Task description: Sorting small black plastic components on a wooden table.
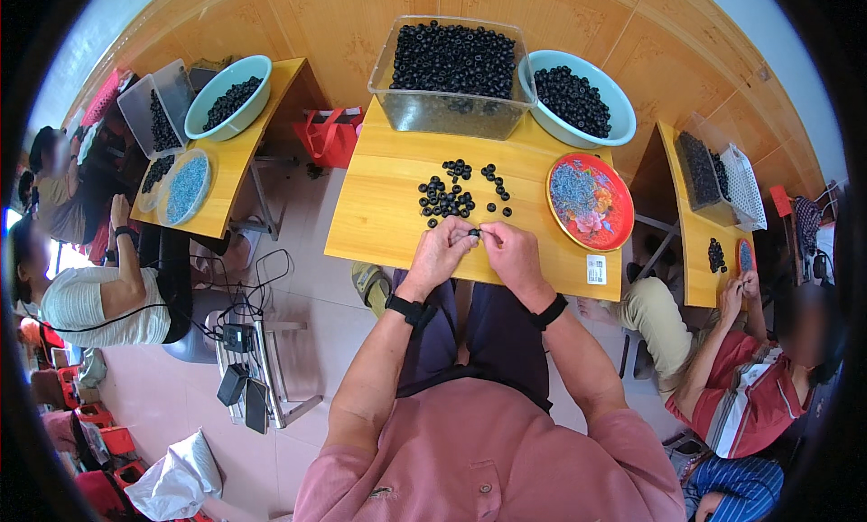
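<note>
Both hands meet at the near edge of the yellow wooden table [379,192]. A small black round piece [474,234] is pinched in the fingers of my left hand [441,258]. Against that piece, the fingertips of my right hand [513,254] are closed; whatever they pinch is too small to make out. Just beyond my hands lies a loose group of black ring-like pieces [444,197], with holes showing in several. To their right, a red floral tray [617,222] holds a heap of small bluish-silver parts [575,186].
A clear plastic bin [456,112] and a light-blue basin [625,125], both full of black pieces, stand at the table's back. People work at a left table [237,165] and a right table [700,278]. A metal stool [275,377] with cables stands left on the floor.
</note>
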`<state>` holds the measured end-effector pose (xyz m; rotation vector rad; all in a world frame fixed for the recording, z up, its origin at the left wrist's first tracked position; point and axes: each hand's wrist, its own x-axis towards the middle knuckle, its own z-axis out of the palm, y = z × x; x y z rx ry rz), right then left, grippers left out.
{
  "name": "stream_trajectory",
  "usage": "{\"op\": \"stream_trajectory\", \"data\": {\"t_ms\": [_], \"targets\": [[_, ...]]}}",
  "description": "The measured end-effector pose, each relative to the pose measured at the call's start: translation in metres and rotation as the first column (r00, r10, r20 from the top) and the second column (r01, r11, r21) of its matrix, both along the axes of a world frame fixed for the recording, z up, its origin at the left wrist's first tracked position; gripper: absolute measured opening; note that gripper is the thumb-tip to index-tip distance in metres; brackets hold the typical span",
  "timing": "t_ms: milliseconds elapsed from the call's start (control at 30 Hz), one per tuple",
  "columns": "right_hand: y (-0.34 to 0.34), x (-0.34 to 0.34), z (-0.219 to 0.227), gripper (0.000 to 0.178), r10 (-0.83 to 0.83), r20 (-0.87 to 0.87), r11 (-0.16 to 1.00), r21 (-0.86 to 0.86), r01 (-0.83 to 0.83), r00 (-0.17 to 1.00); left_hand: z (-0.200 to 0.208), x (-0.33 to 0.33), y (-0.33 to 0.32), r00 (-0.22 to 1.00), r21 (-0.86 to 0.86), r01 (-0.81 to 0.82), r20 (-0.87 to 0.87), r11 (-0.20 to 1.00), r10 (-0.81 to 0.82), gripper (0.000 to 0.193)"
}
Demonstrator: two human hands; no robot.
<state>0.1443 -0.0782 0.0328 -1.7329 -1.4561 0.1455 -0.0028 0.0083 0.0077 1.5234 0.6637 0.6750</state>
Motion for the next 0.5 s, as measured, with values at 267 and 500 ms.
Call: {"op": "stream_trajectory", "data": {"t_ms": [267,500], "targets": [[0.001,-0.001,0.0,0.009,-0.054,0.022,0.998,-0.037,0.055,0.998,-0.001,0.001,0.002,1.0,0.016,0.014,-0.021,1.0,-0.014,0.014],[0.009,0.002,0.011,0.012,-0.005,-0.001,0.983,-0.185,0.005,1.0,-0.008,0.003,0.003,1.0,-0.024,-0.005,-0.004,1.0,0.005,0.013]]}}
